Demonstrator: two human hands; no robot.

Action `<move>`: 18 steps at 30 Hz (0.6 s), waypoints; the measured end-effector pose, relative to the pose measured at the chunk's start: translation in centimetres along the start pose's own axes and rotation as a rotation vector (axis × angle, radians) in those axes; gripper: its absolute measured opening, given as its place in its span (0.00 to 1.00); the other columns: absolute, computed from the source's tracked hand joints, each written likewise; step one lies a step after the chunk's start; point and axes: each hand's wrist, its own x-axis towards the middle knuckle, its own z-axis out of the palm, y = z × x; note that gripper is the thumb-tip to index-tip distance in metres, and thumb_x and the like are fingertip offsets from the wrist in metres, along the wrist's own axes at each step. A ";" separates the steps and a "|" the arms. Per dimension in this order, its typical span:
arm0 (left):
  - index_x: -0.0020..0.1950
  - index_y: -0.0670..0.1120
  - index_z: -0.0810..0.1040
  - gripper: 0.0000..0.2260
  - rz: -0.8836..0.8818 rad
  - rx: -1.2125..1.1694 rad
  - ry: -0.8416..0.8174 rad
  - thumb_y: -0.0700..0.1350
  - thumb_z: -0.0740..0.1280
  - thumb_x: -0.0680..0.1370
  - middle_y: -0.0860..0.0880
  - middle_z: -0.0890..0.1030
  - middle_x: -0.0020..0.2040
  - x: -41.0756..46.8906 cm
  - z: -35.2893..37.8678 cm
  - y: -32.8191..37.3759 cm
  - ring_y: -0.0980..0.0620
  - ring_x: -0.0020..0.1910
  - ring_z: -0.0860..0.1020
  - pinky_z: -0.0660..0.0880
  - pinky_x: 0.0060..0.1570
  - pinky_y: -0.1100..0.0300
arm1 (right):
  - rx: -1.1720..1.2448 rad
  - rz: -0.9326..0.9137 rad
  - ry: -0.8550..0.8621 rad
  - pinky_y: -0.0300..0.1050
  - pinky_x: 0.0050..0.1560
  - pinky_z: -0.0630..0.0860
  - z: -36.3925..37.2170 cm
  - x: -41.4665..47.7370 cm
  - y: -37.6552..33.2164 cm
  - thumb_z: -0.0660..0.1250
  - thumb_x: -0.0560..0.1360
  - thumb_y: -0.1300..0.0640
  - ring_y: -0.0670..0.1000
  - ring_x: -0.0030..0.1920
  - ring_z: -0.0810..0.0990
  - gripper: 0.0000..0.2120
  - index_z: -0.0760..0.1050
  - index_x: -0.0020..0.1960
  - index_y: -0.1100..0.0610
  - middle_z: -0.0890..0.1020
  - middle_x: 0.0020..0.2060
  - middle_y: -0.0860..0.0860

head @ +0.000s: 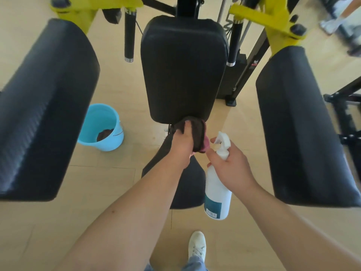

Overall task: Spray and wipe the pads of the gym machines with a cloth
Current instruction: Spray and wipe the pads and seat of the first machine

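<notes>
A white shoe (197,246) stands on the wooden floor (109,192), close to the machine, so both arms reach the middle pads. The right hand (228,163) holds the spray bottle (217,192) by its neck, fingers curled round it below the trigger head. The nozzle points toward the pads and the bottle hangs beside the seat pad (187,188), probably kept ready for the next spray. Just beyond, the left hand (182,142) grips the dark cloth (197,132), bunched with the fingers clamped over it. It presses the cloth against the bottom edge of the back pad (183,69), so the wiping appears to be at the low end of that pad. To the left, a blue bucket (101,126) sits on the floor within reach, a second rag (105,133) inside. The two large side pads (45,106) (304,130) flank the scene on yellow arms (273,18). Whether they have been wiped cannot be told.
</notes>
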 end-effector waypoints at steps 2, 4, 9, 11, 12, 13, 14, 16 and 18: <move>0.68 0.48 0.74 0.26 0.098 0.377 0.034 0.63 0.64 0.78 0.45 0.80 0.63 -1.1 -0.7 0.3 0.42 0.59 0.80 0.79 0.62 0.43 | -0.014 0.003 -0.017 0.41 0.37 0.73 -0.6 -0.5 -0.6 0.65 0.81 0.44 0.47 0.43 0.81 0.05 0.71 0.55 0.39 0.82 0.42 0.45; 0.65 0.48 0.77 0.20 0.246 0.704 0.082 0.59 0.66 0.78 0.45 0.82 0.60 -2.5 -1.8 1.0 0.42 0.58 0.80 0.78 0.62 0.46 | -0.016 -0.001 -0.035 0.40 0.37 0.73 -1.0 -1.0 -1.4 0.65 0.81 0.45 0.47 0.43 0.80 0.08 0.70 0.59 0.39 0.81 0.43 0.45; 0.74 0.50 0.67 0.25 0.648 0.876 0.265 0.44 0.72 0.79 0.48 0.66 0.70 -7.3 -3.4 3.5 0.55 0.60 0.73 0.71 0.60 0.65 | -0.007 -0.026 -0.041 0.41 0.41 0.79 -1.8 -1.7 -3.7 0.65 0.81 0.43 0.49 0.44 0.81 0.08 0.69 0.59 0.37 0.79 0.43 0.43; 0.73 0.50 0.66 0.28 0.928 0.858 0.354 0.40 0.74 0.77 0.47 0.65 0.69 -8.3 -4.0 4.9 0.60 0.59 0.67 0.71 0.60 0.69 | -0.009 -0.045 -0.039 0.42 0.42 0.80 -2.0 -1.6 -4.6 0.65 0.81 0.42 0.49 0.43 0.81 0.07 0.69 0.57 0.38 0.79 0.42 0.43; 0.69 0.48 0.69 0.25 1.092 0.890 0.367 0.39 0.74 0.76 0.46 0.67 0.68 -8.1 -4.3 5.5 0.61 0.59 0.66 0.72 0.59 0.71 | -0.006 -0.050 -0.038 0.41 0.40 0.79 -2.1 -1.5 -5.0 0.65 0.81 0.42 0.49 0.43 0.81 0.05 0.70 0.55 0.38 0.79 0.42 0.43; 0.66 0.47 0.72 0.21 1.238 0.947 0.357 0.38 0.75 0.75 0.45 0.68 0.66 -7.8 -4.4 6.1 0.59 0.60 0.67 0.72 0.59 0.71 | -0.001 -0.054 -0.038 0.40 0.39 0.78 -2.3 -1.3 -5.3 0.65 0.81 0.43 0.49 0.43 0.80 0.04 0.70 0.53 0.38 0.79 0.41 0.43; 0.63 0.46 0.76 0.18 1.340 1.019 0.328 0.37 0.74 0.75 0.43 0.70 0.65 -7.2 -4.5 6.5 0.55 0.61 0.69 0.72 0.59 0.70 | 0.006 -0.061 -0.037 0.39 0.38 0.77 -2.3 -1.1 -5.4 0.65 0.81 0.43 0.49 0.42 0.80 0.04 0.70 0.50 0.38 0.79 0.41 0.43; 0.61 0.45 0.80 0.17 1.455 1.187 0.259 0.35 0.75 0.74 0.43 0.72 0.63 -5.5 -4.3 6.7 0.46 0.63 0.71 0.77 0.58 0.61 | 0.019 -0.075 -0.032 0.41 0.40 0.79 -2.2 -0.7 -5.3 0.65 0.81 0.43 0.49 0.42 0.80 0.05 0.69 0.48 0.36 0.79 0.40 0.43; 0.63 0.45 0.82 0.20 1.520 1.397 0.201 0.33 0.75 0.72 0.42 0.75 0.62 -4.0 -4.1 6.0 0.41 0.64 0.69 0.80 0.56 0.51 | 0.030 -0.068 -0.025 0.43 0.43 0.80 -1.9 -0.3 -4.6 0.65 0.80 0.43 0.49 0.42 0.81 0.05 0.69 0.49 0.35 0.79 0.41 0.43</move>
